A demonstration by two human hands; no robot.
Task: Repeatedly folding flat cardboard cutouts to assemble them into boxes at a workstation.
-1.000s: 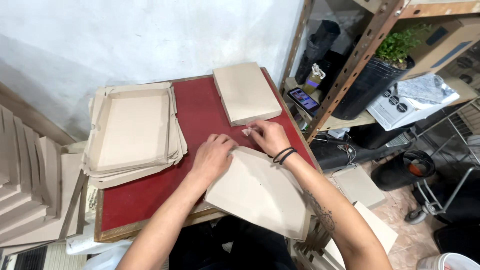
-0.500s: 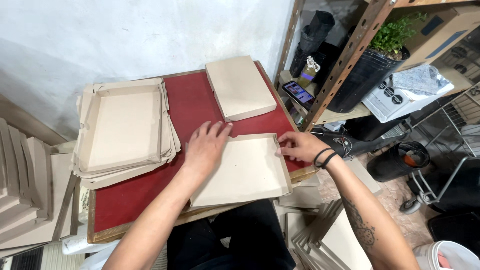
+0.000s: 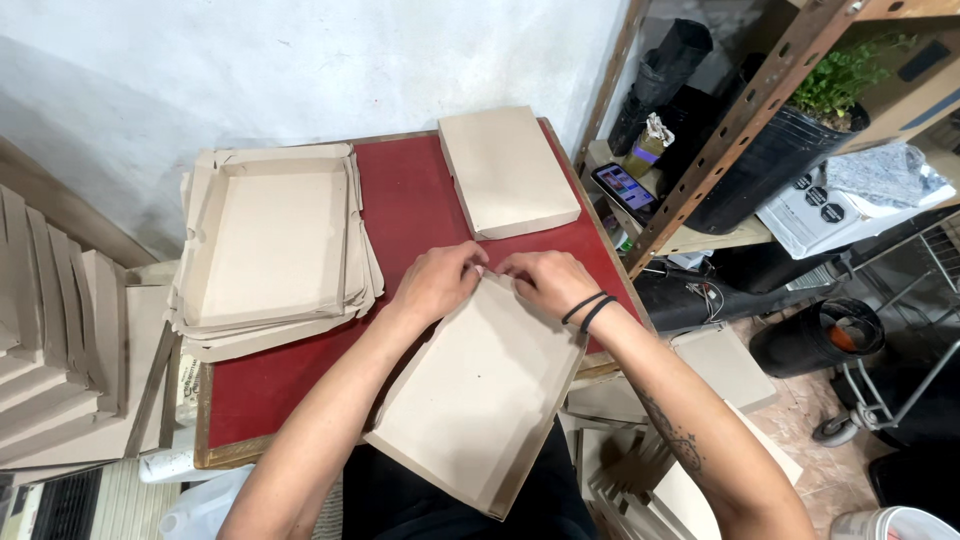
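A flat tan cardboard box tray lies tilted over the near edge of the red-topped table, its near corner hanging past my lap. My left hand and my right hand both pinch its far edge, fingertips almost meeting at the middle of that edge. My right wrist wears dark bands. A stack of folded open cardboard trays sits on the table's left part. A closed cardboard box lies at the far right of the table.
Rows of upright cardboard pieces stand at the left. More flat cardboard lies on the floor at the right. A metal shelf holds a phone, a potted plant and a small bottle. A white wall is behind.
The cardboard piece has swung from lying flat across the table to tilting toward my lap. Both hands have come together at its far edge.
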